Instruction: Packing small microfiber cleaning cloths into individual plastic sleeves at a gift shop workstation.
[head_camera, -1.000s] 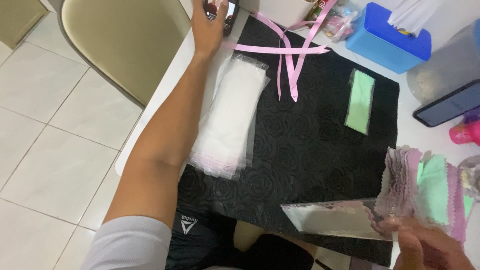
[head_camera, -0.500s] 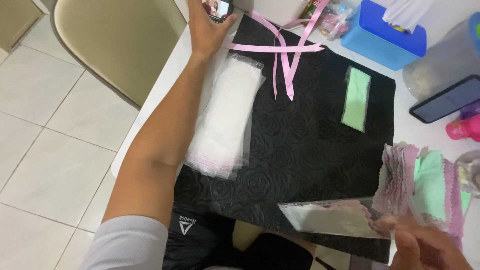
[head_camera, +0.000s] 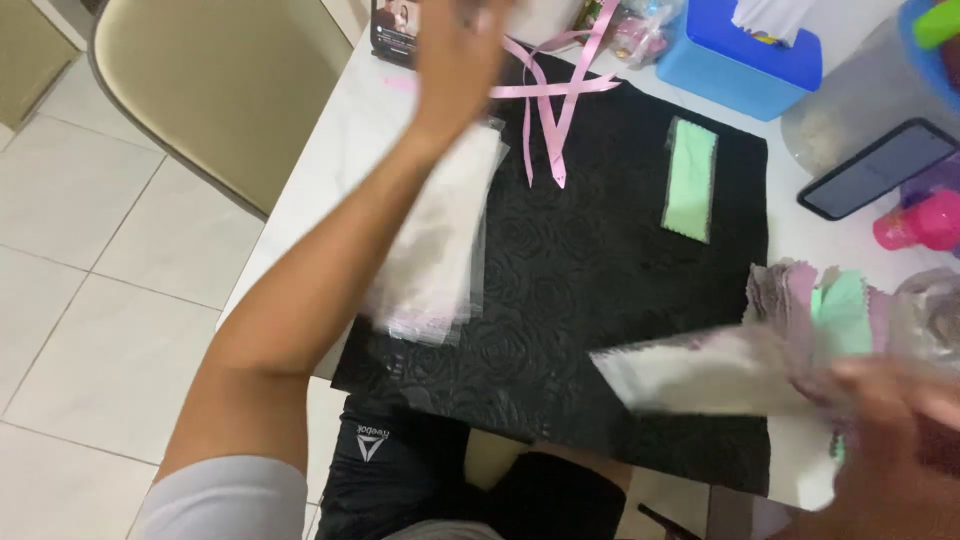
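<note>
A: While the left hand (head_camera: 462, 60) hangs blurred above the stack of clear sleeves (head_camera: 440, 240), fingers loose and holding nothing, where is the work?
B: On the black mat (head_camera: 560, 300). Right hand (head_camera: 890, 440) pinches one clear sleeve (head_camera: 700, 372), near the pile of pink and green cloths (head_camera: 830, 310)
A: Done so far?
B: One green cloth (head_camera: 690, 178) lies flat, apart; pink ribbons (head_camera: 550, 100) lie untied. By my reading, most remains unpacked

A stack of clear plastic sleeves (head_camera: 440, 240) lies at the mat's left edge; a dark-screened phone (head_camera: 877, 168) lies far right; a blue tissue box (head_camera: 735, 55) stands at top.
</note>
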